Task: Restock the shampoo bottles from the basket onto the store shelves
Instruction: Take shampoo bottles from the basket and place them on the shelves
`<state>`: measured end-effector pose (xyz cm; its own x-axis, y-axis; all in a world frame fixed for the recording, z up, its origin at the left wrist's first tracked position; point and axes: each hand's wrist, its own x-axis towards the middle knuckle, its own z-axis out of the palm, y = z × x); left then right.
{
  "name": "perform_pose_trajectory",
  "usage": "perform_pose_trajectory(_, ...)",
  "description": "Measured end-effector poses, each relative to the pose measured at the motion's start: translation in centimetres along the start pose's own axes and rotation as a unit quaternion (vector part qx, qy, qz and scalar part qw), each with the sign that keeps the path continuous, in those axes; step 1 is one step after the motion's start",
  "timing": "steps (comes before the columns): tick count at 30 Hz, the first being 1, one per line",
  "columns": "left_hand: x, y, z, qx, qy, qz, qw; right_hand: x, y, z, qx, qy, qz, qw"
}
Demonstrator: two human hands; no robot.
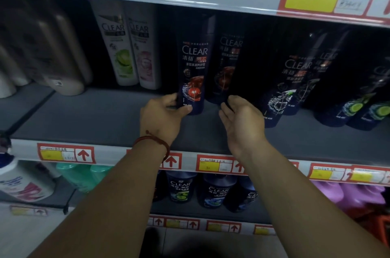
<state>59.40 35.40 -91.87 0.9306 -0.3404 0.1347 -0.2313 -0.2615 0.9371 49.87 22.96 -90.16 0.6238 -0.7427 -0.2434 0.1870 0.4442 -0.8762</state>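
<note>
Foreground: left forearm (118,190) and right forearm (295,194) reach up to the grey middle shelf (95,118); a red cord bracelet (154,141) circles the left wrist. Shelf contents, left to right: blurred beige bottles (63,57) at the far left; two white CLEAR bottles (118,50) standing side by side towards the back; the dark CLEAR shampoo bottle (193,63) with red fruit artwork, upright on the shelf, its base gripped by the left hand (162,114), thumb in front and fingers curled round the left side; a second bottle of the same design (225,61) just behind and to its right; the right hand (242,122), holding nothing, fingers loosely spread, fingertips near that second bottle's base, contact not discernible; further dark CLEAR bottles (291,80), leaning; lime-labelled dark bottles (358,105) at the far right. Red and yellow price tags (65,153) line the shelf edge; more dark bottles (181,188) stand on the shelf below.
</note>
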Motion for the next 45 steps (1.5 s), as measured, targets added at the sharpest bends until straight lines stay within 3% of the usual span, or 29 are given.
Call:
perform_pose_trajectory(4, -0.1, 0.0, 0.0, -0.004, -0.009, 0.003, 1.000, 0.0, 1.0, 0.3, -0.124, 0.031, -0.053, 0.990)
perform_pose_trajectory(12, -0.4, 0.5, -0.5, 0.026, -0.027, -0.003, 0.999, 0.4, 1.2, 0.0, -0.157, 0.021, -0.061, 0.985)
perform_pose_trajectory(15, -1.6, 1.2, -1.1, 0.069, -0.049, 0.010, 0.996, -0.2, 0.6, -0.6, -0.231, -0.010, -0.091, 0.969)
perform_pose_trajectory(17, -3.3, 1.5, -1.7, 0.122, -0.046, 0.054, 0.990, -1.4, -0.4, -1.4, -0.331, -0.034, -0.142, 0.932)
perform_pose_trajectory(20, -6.5, 2.1, -2.4, 0.204, -0.048, 0.076, 0.975, -3.7, -2.5, -3.6, -0.489, -0.073, -0.212, 0.843)
perform_pose_trajectory(23, -10.1, 3.8, -2.1, 0.286, -0.102, 0.120, 0.945, -6.4, -5.1, -7.2, -0.588, -0.094, -0.245, 0.765)
perform_pose_trajectory(25, -12.5, 5.5, -1.2, 0.344, -0.155, 0.165, 0.911, -8.4, -7.2, -10.1, -0.636, -0.092, -0.244, 0.726)
perform_pose_trajectory(28, -15.7, 8.6, 1.3, 0.354, -0.204, 0.204, 0.890, -11.3, -10.4, -15.1, -0.684, -0.071, -0.236, 0.686)
perform_pose_trajectory(37, -23.5, 17.4, 13.2, 0.329, -0.317, 0.329, 0.826, -21.3, -18.7, -30.6, -0.698, 0.086, -0.183, 0.687)
perform_pose_trajectory(45, -31.1, 19.3, 26.6, 0.294, -0.431, 0.412, 0.747, -26.7, -20.9, -44.4, -0.687, 0.193, -0.084, 0.695)
